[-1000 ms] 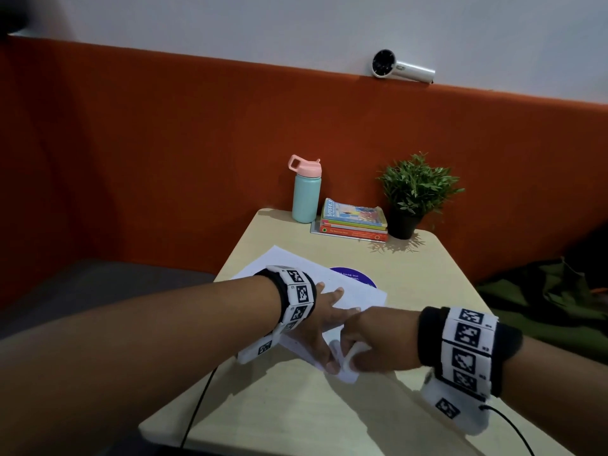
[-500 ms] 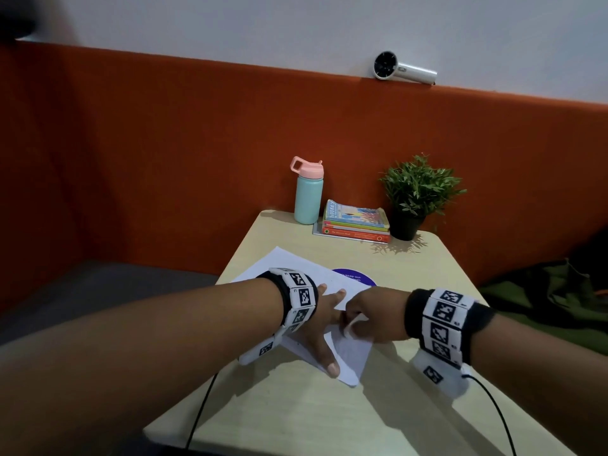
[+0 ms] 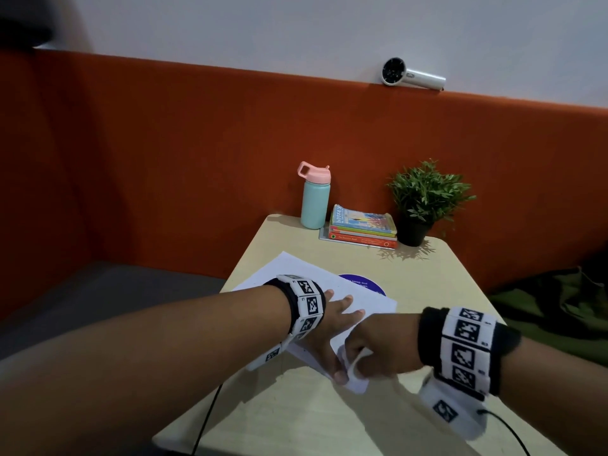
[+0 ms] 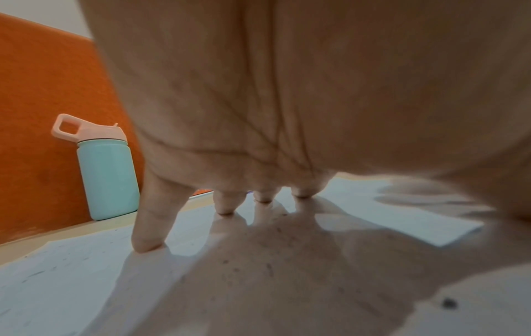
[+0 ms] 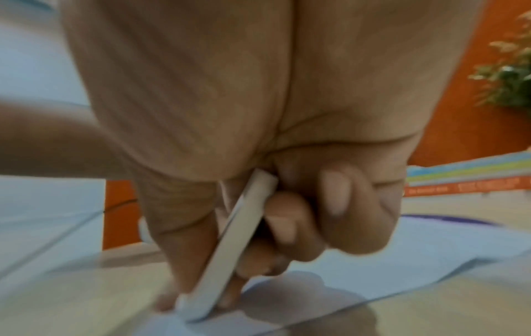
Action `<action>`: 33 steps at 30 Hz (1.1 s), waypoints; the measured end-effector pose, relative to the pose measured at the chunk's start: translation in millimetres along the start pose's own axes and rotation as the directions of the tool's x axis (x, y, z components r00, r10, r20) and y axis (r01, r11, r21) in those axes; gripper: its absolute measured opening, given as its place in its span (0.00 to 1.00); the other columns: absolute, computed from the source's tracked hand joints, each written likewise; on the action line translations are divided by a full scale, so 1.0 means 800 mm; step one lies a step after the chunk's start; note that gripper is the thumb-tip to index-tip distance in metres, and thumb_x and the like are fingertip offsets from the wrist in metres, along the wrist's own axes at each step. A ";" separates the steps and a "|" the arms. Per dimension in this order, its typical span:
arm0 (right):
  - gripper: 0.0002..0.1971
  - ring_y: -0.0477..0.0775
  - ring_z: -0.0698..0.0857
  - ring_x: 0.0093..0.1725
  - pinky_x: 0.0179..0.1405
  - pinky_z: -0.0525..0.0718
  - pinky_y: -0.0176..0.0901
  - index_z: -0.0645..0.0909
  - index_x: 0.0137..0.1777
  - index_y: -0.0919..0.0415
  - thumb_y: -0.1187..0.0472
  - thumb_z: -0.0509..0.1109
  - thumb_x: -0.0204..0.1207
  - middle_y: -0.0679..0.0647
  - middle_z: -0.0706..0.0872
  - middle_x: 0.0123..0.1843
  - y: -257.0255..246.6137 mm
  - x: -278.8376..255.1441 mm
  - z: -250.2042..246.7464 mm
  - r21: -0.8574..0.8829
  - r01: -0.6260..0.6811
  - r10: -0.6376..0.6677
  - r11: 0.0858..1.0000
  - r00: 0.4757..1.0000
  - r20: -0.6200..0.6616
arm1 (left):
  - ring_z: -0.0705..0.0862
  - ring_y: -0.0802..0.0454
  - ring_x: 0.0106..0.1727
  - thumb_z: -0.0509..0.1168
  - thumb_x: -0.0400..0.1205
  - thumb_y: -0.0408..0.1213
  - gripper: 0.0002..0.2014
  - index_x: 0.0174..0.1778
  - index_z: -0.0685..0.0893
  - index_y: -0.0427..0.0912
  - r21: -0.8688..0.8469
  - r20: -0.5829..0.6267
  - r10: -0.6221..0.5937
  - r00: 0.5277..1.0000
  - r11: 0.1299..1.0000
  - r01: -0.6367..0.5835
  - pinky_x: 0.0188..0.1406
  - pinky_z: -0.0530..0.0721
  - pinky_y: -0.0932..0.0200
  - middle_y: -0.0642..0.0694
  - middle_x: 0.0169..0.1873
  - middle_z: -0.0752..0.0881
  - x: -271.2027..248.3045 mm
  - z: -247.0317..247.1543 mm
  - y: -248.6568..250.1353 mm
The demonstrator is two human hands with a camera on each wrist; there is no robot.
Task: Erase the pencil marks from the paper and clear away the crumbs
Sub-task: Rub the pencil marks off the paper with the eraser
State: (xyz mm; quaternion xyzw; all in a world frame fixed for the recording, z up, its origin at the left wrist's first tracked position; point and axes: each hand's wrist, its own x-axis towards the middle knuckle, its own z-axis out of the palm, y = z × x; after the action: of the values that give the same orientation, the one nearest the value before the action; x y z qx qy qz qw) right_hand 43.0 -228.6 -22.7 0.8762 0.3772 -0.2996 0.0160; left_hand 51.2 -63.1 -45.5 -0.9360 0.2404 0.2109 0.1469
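The left hand lies flat with fingers spread, pressing the paper down on the surface. The right hand pinches a white eraser between thumb and curled fingers, its lower end touching the paper's near corner (dark crumbs speckle the sheet under the left palm)

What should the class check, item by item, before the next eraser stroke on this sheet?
1. Left hand presses paper flat with spread fingers: ok.
2. Right hand grips eraser: ok.
3. Eraser tip touches paper near its front corner: ok.
4. Crumbs cleared from sheet: not ok.
5. Pencil marks all gone: cannot tell.
6. Bottle and books stand away from the stroke: ok.
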 end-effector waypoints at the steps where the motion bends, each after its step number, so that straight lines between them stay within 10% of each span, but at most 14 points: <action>1: 0.13 0.53 0.89 0.46 0.48 0.86 0.43 0.83 0.61 0.45 0.51 0.65 0.79 0.50 0.90 0.50 0.003 0.003 -0.007 -0.024 -0.018 0.018 1.000 1.000 -0.022 | 0.37 0.36 0.89 0.67 0.69 0.78 0.62 0.88 0.35 0.63 -0.007 0.008 0.003 1.000 1.000 -0.003 0.82 0.48 0.25 0.50 0.88 0.32 0.000 0.000 0.000; 16: 0.18 0.47 0.80 0.51 0.52 0.77 0.40 0.82 0.65 0.54 0.47 0.62 0.81 0.44 0.82 0.52 0.027 0.024 -0.032 -0.047 -0.180 0.171 0.983 0.973 -0.154 | 0.38 0.35 0.89 0.55 0.75 0.81 0.54 0.87 0.31 0.64 -0.077 0.033 -0.040 0.999 0.996 0.043 0.81 0.48 0.25 0.46 0.88 0.32 -0.009 0.017 -0.029; 33: 0.10 0.51 0.87 0.43 0.48 0.84 0.45 0.84 0.50 0.49 0.46 0.66 0.77 0.53 0.91 0.46 0.002 0.012 -0.015 -0.019 -0.057 0.058 0.998 0.998 0.039 | 0.38 0.34 0.89 0.56 0.72 0.83 0.56 0.86 0.31 0.66 -0.066 0.023 -0.046 0.999 0.997 0.047 0.81 0.46 0.23 0.46 0.88 0.32 -0.005 0.019 -0.030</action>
State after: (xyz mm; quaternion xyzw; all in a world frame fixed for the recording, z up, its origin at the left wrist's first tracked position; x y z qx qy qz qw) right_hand 55.4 -220.3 -18.7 0.8804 0.3541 -0.3130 0.0401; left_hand 55.5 -35.8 -52.6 -0.9434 0.2098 0.2253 0.1233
